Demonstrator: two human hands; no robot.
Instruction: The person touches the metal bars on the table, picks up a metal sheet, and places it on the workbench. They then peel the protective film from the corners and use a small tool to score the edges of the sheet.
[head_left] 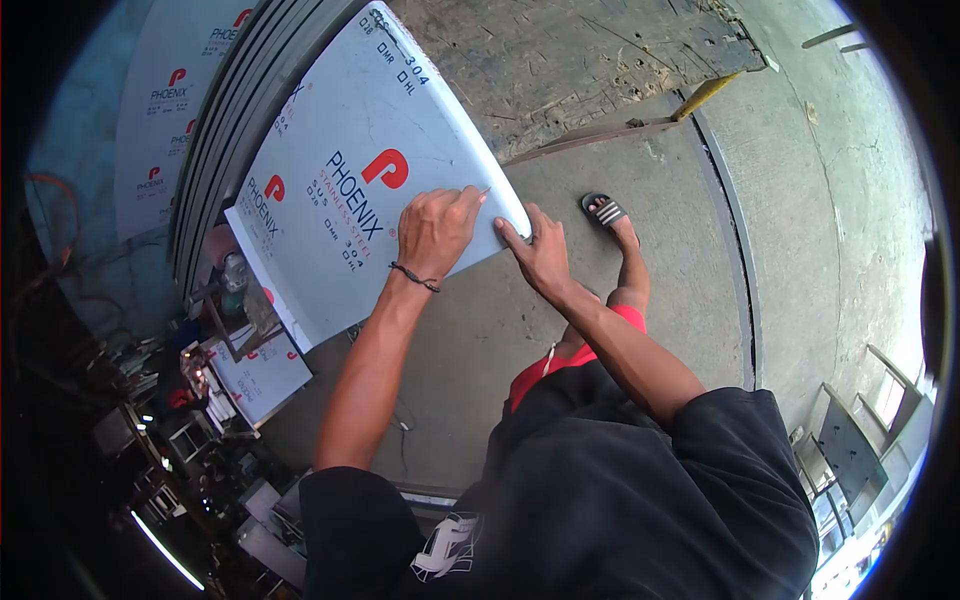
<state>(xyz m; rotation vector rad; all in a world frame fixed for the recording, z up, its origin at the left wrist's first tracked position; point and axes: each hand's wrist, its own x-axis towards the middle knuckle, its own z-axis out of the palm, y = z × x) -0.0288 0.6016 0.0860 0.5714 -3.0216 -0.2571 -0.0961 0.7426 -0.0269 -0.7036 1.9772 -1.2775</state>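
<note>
A large stainless steel panel (330,110), covered in white film with red and dark PHOENIX print, has a folded rounded edge on its right. Over the film near that edge, my left hand (437,228) is closed in a pinch, with a small thin tip showing at its fingers; the object itself is mostly hidden. A dark bracelet (414,278) circles the left wrist. My right hand (541,252) grips the panel's lower right corner, thumb on the top face and fingers round the edge.
Behind the panel is a worn wooden tabletop (600,60). Stacked sheets (215,130) stand at the left, near a grinder-like tool (235,272) and a smaller film-covered panel (262,375). A sandalled foot (604,210) is on the concrete floor (690,270). Metal frames (850,445) stand at the lower right.
</note>
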